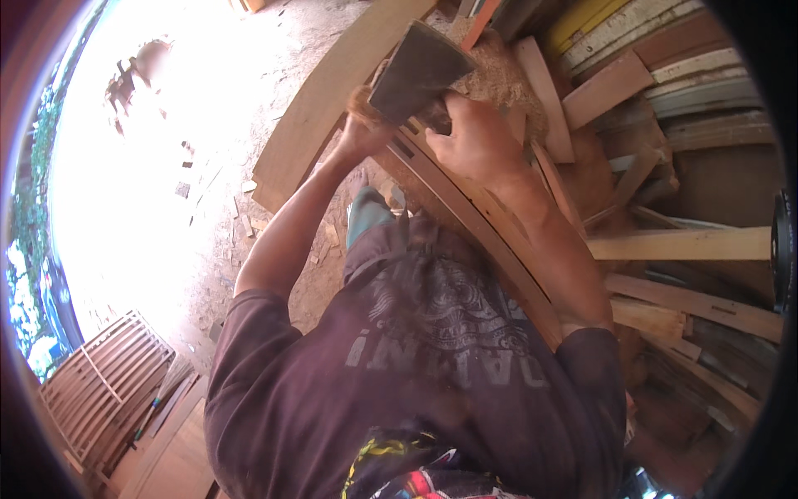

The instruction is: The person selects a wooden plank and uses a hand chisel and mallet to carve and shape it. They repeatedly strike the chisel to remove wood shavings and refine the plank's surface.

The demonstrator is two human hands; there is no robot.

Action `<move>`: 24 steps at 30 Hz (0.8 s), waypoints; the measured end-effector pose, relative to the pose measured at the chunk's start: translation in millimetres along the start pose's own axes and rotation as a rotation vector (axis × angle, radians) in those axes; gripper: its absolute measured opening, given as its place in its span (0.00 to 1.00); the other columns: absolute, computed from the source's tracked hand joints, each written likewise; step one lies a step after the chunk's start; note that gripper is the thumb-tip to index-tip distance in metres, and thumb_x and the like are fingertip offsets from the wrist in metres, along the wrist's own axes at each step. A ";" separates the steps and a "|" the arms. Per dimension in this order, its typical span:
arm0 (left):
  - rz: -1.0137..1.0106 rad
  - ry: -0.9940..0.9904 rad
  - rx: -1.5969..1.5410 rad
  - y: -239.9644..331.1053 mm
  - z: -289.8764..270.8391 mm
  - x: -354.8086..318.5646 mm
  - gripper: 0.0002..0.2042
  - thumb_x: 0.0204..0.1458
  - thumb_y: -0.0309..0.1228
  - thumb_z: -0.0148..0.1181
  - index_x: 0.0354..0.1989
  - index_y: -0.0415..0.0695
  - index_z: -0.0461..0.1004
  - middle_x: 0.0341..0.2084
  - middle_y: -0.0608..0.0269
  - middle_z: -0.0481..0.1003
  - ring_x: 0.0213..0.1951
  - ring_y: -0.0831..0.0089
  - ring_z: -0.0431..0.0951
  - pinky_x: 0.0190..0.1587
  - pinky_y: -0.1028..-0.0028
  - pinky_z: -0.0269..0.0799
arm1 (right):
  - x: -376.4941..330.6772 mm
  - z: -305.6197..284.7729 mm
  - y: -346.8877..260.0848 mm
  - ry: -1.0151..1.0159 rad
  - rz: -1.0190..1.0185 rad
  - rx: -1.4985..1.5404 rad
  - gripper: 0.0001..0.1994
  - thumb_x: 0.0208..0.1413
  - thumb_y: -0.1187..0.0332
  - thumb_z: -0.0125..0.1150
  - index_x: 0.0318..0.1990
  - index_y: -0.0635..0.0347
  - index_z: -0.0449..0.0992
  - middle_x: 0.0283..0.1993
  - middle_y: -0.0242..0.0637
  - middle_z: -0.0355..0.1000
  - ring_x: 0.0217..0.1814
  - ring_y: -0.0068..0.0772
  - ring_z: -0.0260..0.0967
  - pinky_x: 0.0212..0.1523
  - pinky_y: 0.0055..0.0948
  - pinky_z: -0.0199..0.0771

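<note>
Clearly, the right hand (480, 143) clasps the dark block-shaped tool (420, 73) to its far left, above slotted timber (445, 185) running far-left to near-right, while the left hand (366, 137) curls around something unclear.

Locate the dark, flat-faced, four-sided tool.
Head view, upper middle: the dark tool is between the bare left hand and bare right hand.

the dark slab (420, 73) looked smooth and matt, the slotted beam (436, 181) and the broad pale board (332, 91) were smooth, unglossy wood, the shirt (449, 399) was dull matt cloth, and the sawdust (504, 83) looked rough and grainy.
</note>
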State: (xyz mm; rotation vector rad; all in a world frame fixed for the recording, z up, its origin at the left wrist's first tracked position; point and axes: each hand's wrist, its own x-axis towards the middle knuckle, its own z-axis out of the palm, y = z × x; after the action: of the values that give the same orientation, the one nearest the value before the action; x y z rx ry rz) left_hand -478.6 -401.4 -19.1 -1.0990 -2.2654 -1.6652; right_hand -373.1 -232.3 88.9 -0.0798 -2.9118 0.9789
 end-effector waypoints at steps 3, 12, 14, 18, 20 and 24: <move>-0.282 -0.028 -0.024 -29.6 -1.7 -9.8 0.11 0.56 0.34 0.73 0.39 0.41 0.81 0.36 0.59 0.81 0.38 0.66 0.80 0.40 0.63 0.76 | -17.2 -20.4 9.6 0.006 0.072 0.067 0.15 0.55 0.65 0.69 0.45 0.67 0.79 0.41 0.58 0.81 0.48 0.64 0.79 0.50 0.54 0.79; 0.268 -0.245 0.182 -31.4 15.9 -35.9 0.07 0.58 0.30 0.68 0.44 0.47 0.85 0.36 0.60 0.84 0.42 0.66 0.85 0.46 0.64 0.83 | -54.6 -29.6 32.7 0.090 0.224 0.187 0.18 0.54 0.68 0.72 0.49 0.68 0.81 0.45 0.58 0.81 0.50 0.63 0.79 0.50 0.48 0.80; 0.102 -0.275 0.214 -25.0 13.7 -23.5 0.06 0.58 0.28 0.67 0.42 0.46 0.85 0.38 0.62 0.84 0.43 0.67 0.85 0.48 0.65 0.81 | -52.4 -32.1 32.7 0.104 0.185 0.202 0.17 0.54 0.69 0.72 0.49 0.68 0.81 0.43 0.57 0.81 0.48 0.61 0.81 0.48 0.47 0.81; -0.241 -0.387 0.096 0.2 9.0 -17.9 0.10 0.53 0.23 0.67 0.44 0.43 0.85 0.43 0.62 0.86 0.48 0.62 0.84 0.58 0.65 0.78 | -32.4 -41.3 23.8 0.171 0.061 0.221 0.14 0.54 0.69 0.73 0.45 0.67 0.80 0.37 0.53 0.82 0.37 0.53 0.83 0.41 0.42 0.81; -0.257 -0.382 -0.100 3.7 7.1 -31.1 0.10 0.54 0.22 0.67 0.44 0.42 0.85 0.44 0.60 0.86 0.47 0.60 0.85 0.57 0.65 0.79 | -20.4 -46.9 14.5 0.188 0.031 0.267 0.13 0.54 0.69 0.73 0.44 0.67 0.80 0.34 0.51 0.82 0.31 0.49 0.83 0.37 0.39 0.81; -0.525 -0.151 -0.011 5.5 -3.1 -8.6 0.05 0.56 0.27 0.69 0.37 0.40 0.84 0.36 0.55 0.84 0.36 0.67 0.83 0.42 0.69 0.79 | -3.3 -56.1 -2.3 0.193 0.033 0.354 0.13 0.55 0.69 0.73 0.43 0.67 0.80 0.31 0.48 0.82 0.29 0.44 0.83 0.35 0.36 0.81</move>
State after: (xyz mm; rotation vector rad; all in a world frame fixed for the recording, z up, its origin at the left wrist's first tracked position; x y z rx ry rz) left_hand -470.0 -407.5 -17.8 -0.6826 -2.8273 -1.8096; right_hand -365.4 -200.6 134.7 -0.1913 -2.5315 1.3896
